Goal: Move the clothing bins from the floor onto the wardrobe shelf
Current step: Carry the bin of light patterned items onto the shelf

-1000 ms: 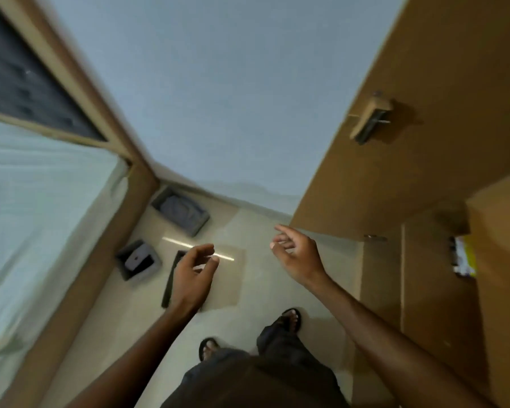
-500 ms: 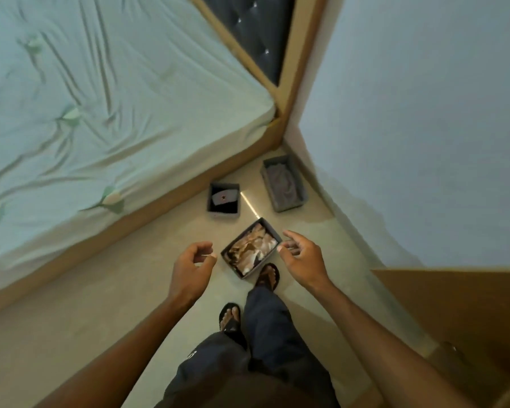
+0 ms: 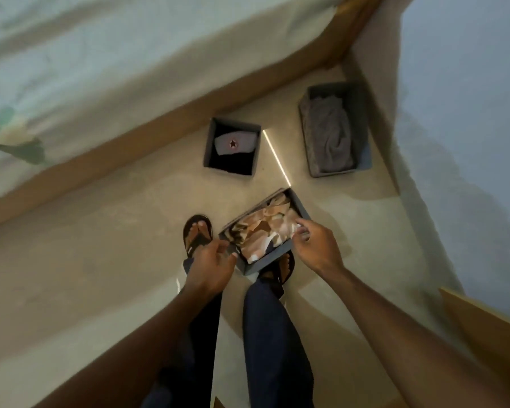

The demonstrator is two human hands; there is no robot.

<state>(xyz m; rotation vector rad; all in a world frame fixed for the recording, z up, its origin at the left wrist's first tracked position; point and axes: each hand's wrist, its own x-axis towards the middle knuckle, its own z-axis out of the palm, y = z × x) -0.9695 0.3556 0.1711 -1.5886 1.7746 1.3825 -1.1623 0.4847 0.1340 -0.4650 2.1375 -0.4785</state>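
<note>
Bin of tan patterned clothes (image 3: pixel 264 229) on floor (image 3: pixel 100 245) between both hands, tilted. Left hand (image 3: pixel 211 265) at its 7 o'clock corner, right hand (image 3: pixel 317 245) at its 4 o'clock rim, fingers curled loosely, touching edges; firm grasp cannot be told. Sandaled feet (image 3: pixel 197 231) just beside and under bin. Square dark bin (image 3: pixel 232 145) at 11 o'clock, grey bin (image 3: pixel 334 129) at 1 o'clock near wall (image 3: pixel 468 113). Bed frame (image 3: pixel 130 148) behind.

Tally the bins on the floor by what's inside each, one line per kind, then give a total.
Bin with tan and brown patterned clothes, between the hands: 1
Bin with grey clothes, by the wall: 1
Bin with a grey item bearing a star, by the bed: 1
Total: 3 bins, all on the floor.
</note>
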